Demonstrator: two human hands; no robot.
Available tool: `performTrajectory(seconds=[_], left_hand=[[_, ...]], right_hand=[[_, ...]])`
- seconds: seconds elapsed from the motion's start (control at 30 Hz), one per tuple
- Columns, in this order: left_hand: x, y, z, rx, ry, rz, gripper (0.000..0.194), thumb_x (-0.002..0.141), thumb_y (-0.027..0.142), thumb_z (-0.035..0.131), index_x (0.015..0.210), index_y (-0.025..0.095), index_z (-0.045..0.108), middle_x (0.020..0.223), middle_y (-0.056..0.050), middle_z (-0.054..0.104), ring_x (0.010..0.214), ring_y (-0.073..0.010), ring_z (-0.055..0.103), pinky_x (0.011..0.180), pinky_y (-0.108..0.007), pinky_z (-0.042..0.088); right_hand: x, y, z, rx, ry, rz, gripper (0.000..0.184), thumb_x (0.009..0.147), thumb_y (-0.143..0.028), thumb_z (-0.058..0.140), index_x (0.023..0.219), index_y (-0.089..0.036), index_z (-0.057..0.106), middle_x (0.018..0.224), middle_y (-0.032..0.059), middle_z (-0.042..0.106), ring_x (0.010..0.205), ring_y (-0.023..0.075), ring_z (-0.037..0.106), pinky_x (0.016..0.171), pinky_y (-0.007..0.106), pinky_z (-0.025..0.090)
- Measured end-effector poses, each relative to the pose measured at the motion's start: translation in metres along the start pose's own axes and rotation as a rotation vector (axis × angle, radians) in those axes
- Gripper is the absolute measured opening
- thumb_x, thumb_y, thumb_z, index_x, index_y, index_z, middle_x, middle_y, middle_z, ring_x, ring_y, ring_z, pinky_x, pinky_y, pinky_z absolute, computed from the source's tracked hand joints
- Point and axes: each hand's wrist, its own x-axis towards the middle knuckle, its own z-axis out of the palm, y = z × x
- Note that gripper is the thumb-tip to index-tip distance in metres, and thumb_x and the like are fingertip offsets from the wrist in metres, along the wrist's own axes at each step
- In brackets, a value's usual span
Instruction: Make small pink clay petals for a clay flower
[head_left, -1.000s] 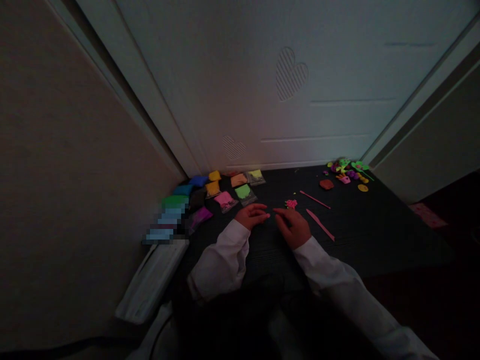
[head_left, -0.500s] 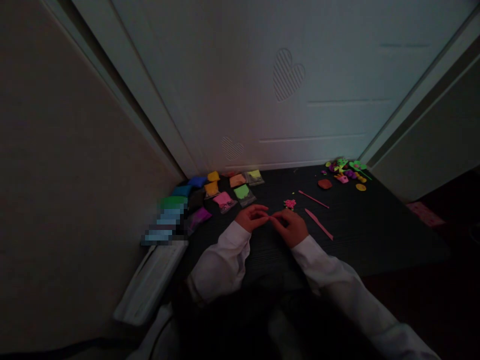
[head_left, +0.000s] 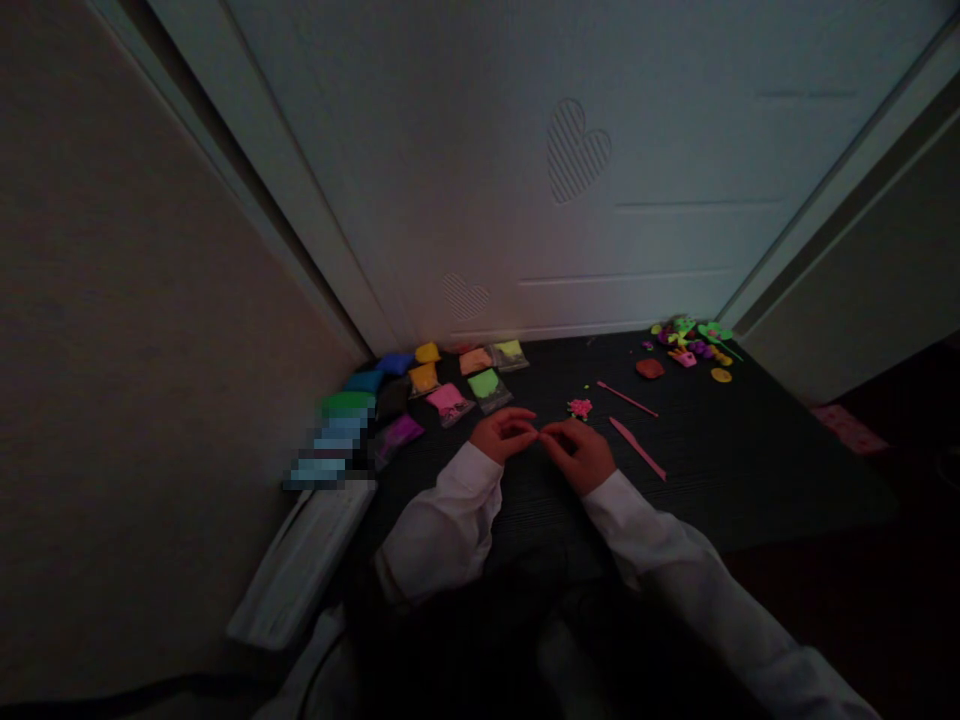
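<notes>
My left hand [head_left: 504, 434] and my right hand [head_left: 581, 453] meet fingertip to fingertip over a dark mat [head_left: 750, 470]. Both are closed in a pinch on something too small and dim to make out. Just beyond the fingers lies a small pink clay flower [head_left: 580, 407]. A pink flat modelling tool [head_left: 637, 448] lies right of my right hand, and a thin pink stick [head_left: 628, 398] lies further back. Both arms wear white sleeves.
Several small bags of coloured clay [head_left: 450, 385] lie at the mat's back left. A cluster of small clay figures [head_left: 694, 343] sits at the back right corner. A white door [head_left: 570, 170] stands behind the mat. A white tray [head_left: 300, 565] lies at the left.
My hands have come together, and their fingertips now touch in a pinch. The view has shifted slightly.
</notes>
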Motion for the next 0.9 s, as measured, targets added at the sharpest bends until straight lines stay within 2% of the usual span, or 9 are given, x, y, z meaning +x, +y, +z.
performTrajectory(seconds=[0.6, 0.9], left_hand=[[0.0002, 0.0007, 0.0011, -0.092, 0.023, -0.006, 0.036, 0.048, 0.022, 0.064, 0.081, 0.013, 0.052, 0.066, -0.001, 0.057, 0.063, -0.0099, 0.052, 0.064, -0.025, 0.040], [0.0009, -0.0006, -0.0003, -0.051, -0.015, -0.017, 0.039, 0.049, 0.022, 0.064, 0.085, 0.014, 0.051, 0.062, 0.001, 0.057, 0.059, -0.0085, 0.052, 0.062, -0.023, 0.038]], right_hand=[[-0.0011, -0.0032, 0.0005, -0.012, 0.015, -0.011, 0.019, 0.073, -0.030, 0.041, 0.075, -0.018, 0.055, 0.063, 0.0004, 0.052, 0.057, 0.0098, 0.045, 0.057, 0.023, 0.034], [-0.0012, -0.0033, -0.0002, -0.031, -0.017, -0.028, 0.017, 0.072, -0.030, 0.042, 0.074, -0.018, 0.055, 0.064, -0.0001, 0.052, 0.058, 0.0095, 0.045, 0.057, 0.022, 0.033]])
